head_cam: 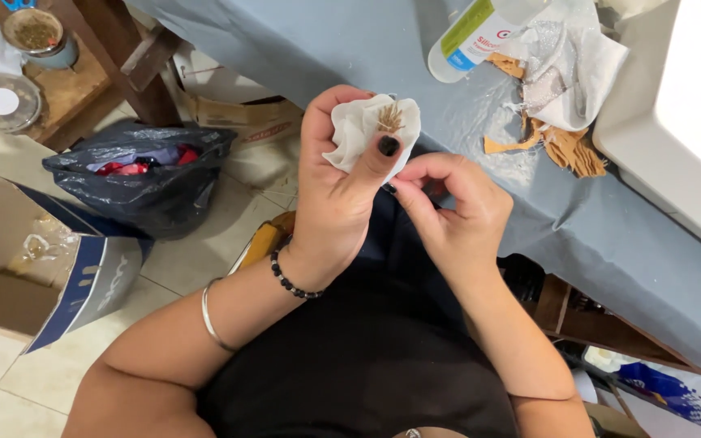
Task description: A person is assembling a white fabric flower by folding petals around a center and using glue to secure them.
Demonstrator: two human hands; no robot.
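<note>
My left hand (336, 188) holds a small white fabric flower (369, 131) with a tan fringed centre, the thumb with a black nail pressed on its petals. My right hand (450, 209) is right beside it, fingers curled, fingertips touching the lower edge of the flower. Both hands are held up in front of the grey table edge, above my lap. A bead bracelet and a metal bangle are on the left wrist.
A grey cloth-covered table (350, 49) carries a glue bottle (468, 39), tan fabric scraps (565, 148), glittery white cloth (565, 69) and a white sewing machine (679, 122). On the floor are a black bag (144, 174), a cardboard box (34, 268) and a wooden stool (66, 81).
</note>
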